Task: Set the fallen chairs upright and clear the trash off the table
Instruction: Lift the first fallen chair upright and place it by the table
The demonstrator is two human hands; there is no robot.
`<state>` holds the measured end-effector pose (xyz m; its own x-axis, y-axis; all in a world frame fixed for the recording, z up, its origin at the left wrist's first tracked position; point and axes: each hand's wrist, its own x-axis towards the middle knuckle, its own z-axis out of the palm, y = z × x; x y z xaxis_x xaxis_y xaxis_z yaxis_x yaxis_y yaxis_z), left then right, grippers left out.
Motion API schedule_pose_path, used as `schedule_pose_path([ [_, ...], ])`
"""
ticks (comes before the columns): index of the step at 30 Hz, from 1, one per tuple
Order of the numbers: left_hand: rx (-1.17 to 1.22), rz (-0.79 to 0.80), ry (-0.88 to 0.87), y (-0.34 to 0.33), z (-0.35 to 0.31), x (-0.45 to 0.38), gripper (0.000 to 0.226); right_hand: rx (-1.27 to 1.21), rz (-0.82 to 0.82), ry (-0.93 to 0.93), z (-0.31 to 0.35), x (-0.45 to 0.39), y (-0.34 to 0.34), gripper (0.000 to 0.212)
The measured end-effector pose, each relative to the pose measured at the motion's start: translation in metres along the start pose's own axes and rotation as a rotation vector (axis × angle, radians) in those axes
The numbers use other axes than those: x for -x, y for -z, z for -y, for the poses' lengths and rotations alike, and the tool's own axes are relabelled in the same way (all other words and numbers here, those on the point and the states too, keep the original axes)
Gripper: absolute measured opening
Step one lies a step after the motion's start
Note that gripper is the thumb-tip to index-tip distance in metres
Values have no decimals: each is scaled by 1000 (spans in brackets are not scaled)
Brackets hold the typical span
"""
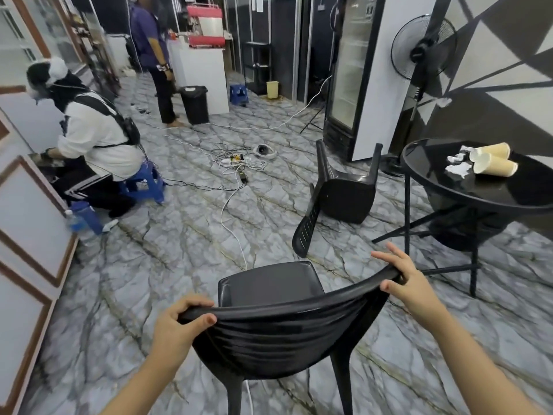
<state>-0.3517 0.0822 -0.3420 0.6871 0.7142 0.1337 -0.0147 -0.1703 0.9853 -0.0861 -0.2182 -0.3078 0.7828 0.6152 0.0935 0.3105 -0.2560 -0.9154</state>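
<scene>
Both the left hand and right hand clasp the near chair's backrest rim. Settle all legs flat before letting go, clear of the white cable underneath.

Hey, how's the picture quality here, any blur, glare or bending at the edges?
Head view: wide-angle bending curves the wall panels at the left edge; the blue bottle there is smeared by blur; the round table top shows soft glare, its paper cups fairly sharp; both hands, left hand and right hand, on the near chair, look clear.
</scene>
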Motion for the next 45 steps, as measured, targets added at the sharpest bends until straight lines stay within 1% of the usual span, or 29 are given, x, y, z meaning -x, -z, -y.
schedule_pose_path([
  [5,20,-57,25,2,-5,-38,21,-71,-19,-45,10,-37,-5,63],
  [8,29,-89,30,3,-8,-62,22,-137,-11,-41,15,-62,-9,65],
  [10,68,-102,52,3,-11,-78,26,-171,-12,-41,18,-81,-10,79],
  [12,75,-127,34,2,-14,-94,22,-193,-16,-51,19,-101,-9,94],
  [13,61,-146,12,1,-16,-102,19,-204,-17,-50,21,-112,-9,95],
  [15,45,-189,-30,-1,-20,-119,15,-227,-28,-39,25,-134,-11,85],
  [16,37,-208,-47,-3,-21,-128,14,-238,-30,-32,27,-146,-12,84],
  [18,24,-235,-65,-4,-25,-147,14,-237,-13,-21,32,-170,-13,89],
  [19,23,-237,-63,-4,-27,-157,15,-234,-2,-12,34,-181,-13,84],
  [22,-14,-206,-45,-4,-32,-179,15,-272,47,14,38,-212,-14,53],
  [24,-58,-226,-35,-4,-32,-191,17,-279,53,36,37,-229,-15,39],
  [27,-78,-286,-2,-8,-34,-203,16,-292,46,56,36,-248,-17,35],
  [29,-86,-313,22,-11,-35,-208,19,-310,34,81,35,-256,-19,32],
  [33,-93,-327,-29,-13,-33,-218,11,-331,-15,103,32,-262,-20,27],
  [36,-48,-347,-59,-17,-34,-225,15,-354,-49,99,29,-262,-19,26],
  [41,-56,-323,-89,-34,-46,-248,26,-410,-147,92,23,-259,-4,19],
  [45,-79,-255,-143,-63,-64,-277,21,-451,-244,54,11,-250,18,17],
])
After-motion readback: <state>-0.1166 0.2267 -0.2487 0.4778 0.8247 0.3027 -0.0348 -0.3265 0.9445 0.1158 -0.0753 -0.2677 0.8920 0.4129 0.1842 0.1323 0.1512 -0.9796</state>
